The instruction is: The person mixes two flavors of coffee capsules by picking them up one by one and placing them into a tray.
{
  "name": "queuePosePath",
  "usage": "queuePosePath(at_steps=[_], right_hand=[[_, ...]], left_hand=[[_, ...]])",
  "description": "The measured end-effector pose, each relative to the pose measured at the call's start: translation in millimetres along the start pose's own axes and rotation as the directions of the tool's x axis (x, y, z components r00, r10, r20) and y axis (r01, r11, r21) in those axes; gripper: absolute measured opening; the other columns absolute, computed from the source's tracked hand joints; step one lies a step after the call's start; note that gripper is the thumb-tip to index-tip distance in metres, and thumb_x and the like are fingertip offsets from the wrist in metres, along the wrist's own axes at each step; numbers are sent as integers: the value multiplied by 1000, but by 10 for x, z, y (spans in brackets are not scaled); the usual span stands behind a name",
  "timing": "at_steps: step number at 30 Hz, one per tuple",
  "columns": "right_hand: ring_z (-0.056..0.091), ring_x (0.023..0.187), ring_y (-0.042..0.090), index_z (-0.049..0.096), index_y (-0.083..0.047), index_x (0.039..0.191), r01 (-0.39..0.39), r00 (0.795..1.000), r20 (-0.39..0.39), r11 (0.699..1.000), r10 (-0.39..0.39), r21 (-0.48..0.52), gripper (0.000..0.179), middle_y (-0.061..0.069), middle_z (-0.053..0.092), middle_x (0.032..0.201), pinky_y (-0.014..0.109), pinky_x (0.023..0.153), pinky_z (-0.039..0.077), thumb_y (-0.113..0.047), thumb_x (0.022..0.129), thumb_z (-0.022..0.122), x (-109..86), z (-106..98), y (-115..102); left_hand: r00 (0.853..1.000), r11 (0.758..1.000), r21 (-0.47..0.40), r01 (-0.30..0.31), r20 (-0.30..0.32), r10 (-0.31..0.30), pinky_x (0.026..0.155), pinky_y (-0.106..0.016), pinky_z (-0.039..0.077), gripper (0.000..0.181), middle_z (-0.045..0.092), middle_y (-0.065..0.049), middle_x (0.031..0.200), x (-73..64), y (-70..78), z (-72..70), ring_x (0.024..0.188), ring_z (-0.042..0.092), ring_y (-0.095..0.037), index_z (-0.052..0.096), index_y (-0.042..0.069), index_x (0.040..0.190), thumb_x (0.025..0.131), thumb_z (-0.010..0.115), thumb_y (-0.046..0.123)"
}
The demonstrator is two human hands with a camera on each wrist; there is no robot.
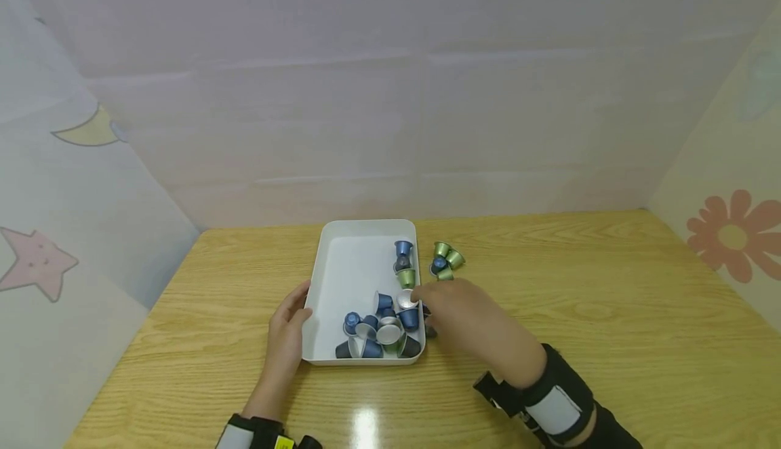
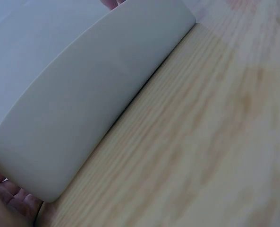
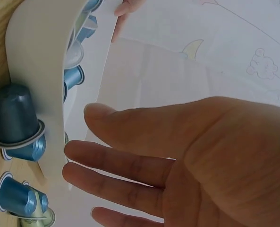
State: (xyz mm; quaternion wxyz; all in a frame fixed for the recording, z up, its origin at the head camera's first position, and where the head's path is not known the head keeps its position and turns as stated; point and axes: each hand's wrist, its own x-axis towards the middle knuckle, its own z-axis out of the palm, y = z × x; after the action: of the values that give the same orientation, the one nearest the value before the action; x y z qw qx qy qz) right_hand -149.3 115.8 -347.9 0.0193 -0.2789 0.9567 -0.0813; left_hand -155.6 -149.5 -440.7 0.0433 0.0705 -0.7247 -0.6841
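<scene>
A white rectangular tray [image 1: 348,252] lies on the wooden table with several coffee capsules [image 1: 388,334] in its near right part, blue, dark, green and with pale lids. At the tray's left wall, my left hand [image 1: 287,334] grips the rim, its thumb on the edge. Over the right wall hovers my right hand [image 1: 460,310], next to a pale-lidded capsule [image 1: 407,299] inside. In the right wrist view its fingers [image 3: 125,163] are extended and hold nothing. A dark capsule [image 3: 17,116] stands outside the tray wall there, partly hidden by the hand in the head view.
Several green capsules [image 1: 454,258] and a blue capsule [image 1: 438,264] lie on the table [image 1: 579,286] just right of the tray. Light wall sheets with printed shapes rise behind the table and along both sides.
</scene>
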Motion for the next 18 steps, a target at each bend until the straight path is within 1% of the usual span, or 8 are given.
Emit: queuePosePath(at_steps=[6,11,15,18], right_hand=[[62,83,18,64,-9,110,-27,1000,10,999,27,35,34,3,67,101,33,74,49,-11,77,74,15,-22,95],[60,79,15,64,-11,110,-89,996,17,994,88,60,32,2,67,100,33,71,48,-12,80,71,3,-54,168],[63,85,20,64,-9,112,-112,994,18,992,111,62,32,5,67,103,36,73,49,-15,81,71,-8,-85,212],[63,93,24,63,-8,113,-122,992,21,991,121,52,33,8,66,107,39,77,49,-14,81,70,-6,-86,253]], left_hand=[[1000,1000,-2,-4,2,4,105,-40,26,45,38,-12,143,4,-8,1,130,34,-22,41,5,138,94,38,1],[1000,1000,0,-4,0,4,106,-41,25,45,38,-12,143,3,-1,7,131,34,-23,42,5,138,94,39,2],[1000,1000,2,4,-2,-4,105,-40,27,45,39,-12,142,5,1,7,130,35,-22,42,6,138,93,39,2],[1000,1000,3,10,-3,-10,101,-33,31,45,40,-11,142,10,-2,2,128,36,-20,42,6,138,93,39,2]])
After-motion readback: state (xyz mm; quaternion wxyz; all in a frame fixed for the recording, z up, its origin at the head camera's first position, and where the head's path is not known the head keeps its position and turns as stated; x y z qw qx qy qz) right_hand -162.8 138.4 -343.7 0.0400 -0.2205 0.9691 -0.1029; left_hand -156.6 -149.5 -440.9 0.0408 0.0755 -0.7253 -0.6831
